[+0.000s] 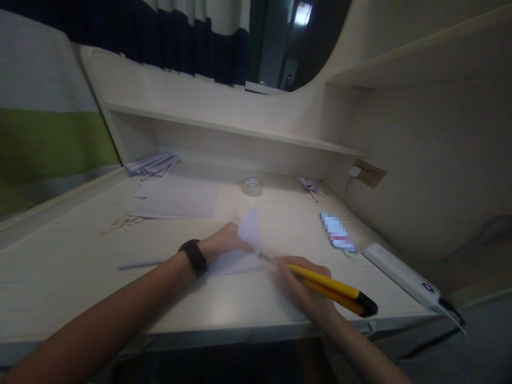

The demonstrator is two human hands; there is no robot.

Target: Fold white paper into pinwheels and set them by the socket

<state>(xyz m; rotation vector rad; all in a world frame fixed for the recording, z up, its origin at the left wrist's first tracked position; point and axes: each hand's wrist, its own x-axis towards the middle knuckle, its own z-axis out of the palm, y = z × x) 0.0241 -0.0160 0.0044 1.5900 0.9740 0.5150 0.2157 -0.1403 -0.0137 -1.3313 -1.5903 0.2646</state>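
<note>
My right hand is wrapped round a yellow utility knife with a black end. Its blade points left and touches or nearly touches a folded sheet of white paper. On that paper my left hand, with a dark band at the wrist, pinches the sheet near the blade. One flap of the paper stands up in a point, while the rest lies flat on the desk. A thin rolled paper stick lies left of the left wrist. The fingertips of my left hand are partly hidden by the paper.
A roll of clear tape stands behind the paper. Back left are stacked sheets, several paper strips and some string. To the right lie a paper pinwheel, a phone and a white power strip.
</note>
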